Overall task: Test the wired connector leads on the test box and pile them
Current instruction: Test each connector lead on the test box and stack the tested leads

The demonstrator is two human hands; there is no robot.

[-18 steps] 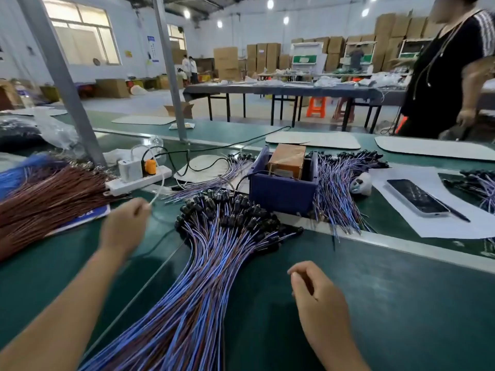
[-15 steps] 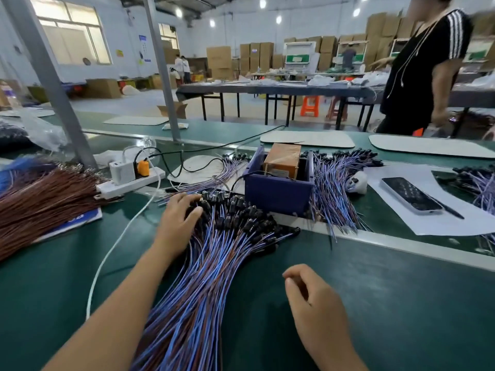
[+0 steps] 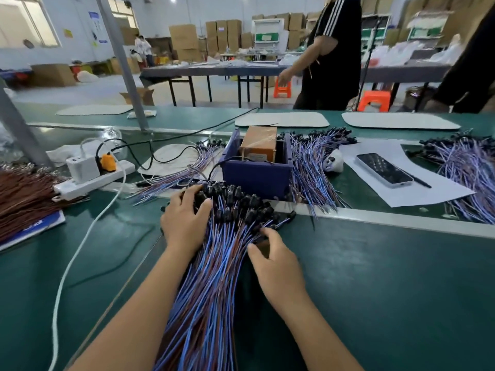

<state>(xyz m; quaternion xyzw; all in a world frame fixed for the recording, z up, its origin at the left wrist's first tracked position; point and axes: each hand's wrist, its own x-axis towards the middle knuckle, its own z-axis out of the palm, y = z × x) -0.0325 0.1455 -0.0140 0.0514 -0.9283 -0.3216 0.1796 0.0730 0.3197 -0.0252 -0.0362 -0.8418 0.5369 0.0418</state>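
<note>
A thick bundle of blue and brown wired leads (image 3: 211, 285) with black connector heads lies on the green table in front of me. My left hand (image 3: 183, 220) rests on the bundle's left side, fingers curled over the black connectors. My right hand (image 3: 276, 263) touches the bundle's right edge, thumb and fingers bent against the wires. Just beyond stands the dark blue test box (image 3: 257, 175) with an orange-brown unit inside. More leads are piled to the right of the box (image 3: 310, 162) and to its left (image 3: 187, 167).
A white power strip (image 3: 93, 180) with a charger and orange plug lies at left, its white cable trailing toward me. Brown wires (image 3: 24, 194) fill the far left. A phone (image 3: 384, 171) and pen sit on white paper at right. A person in black stands beyond the table.
My left hand moved from the white cable onto the connector heads. My right hand moved forward from the bare table to the bundle's right edge. The person behind walked left.
</note>
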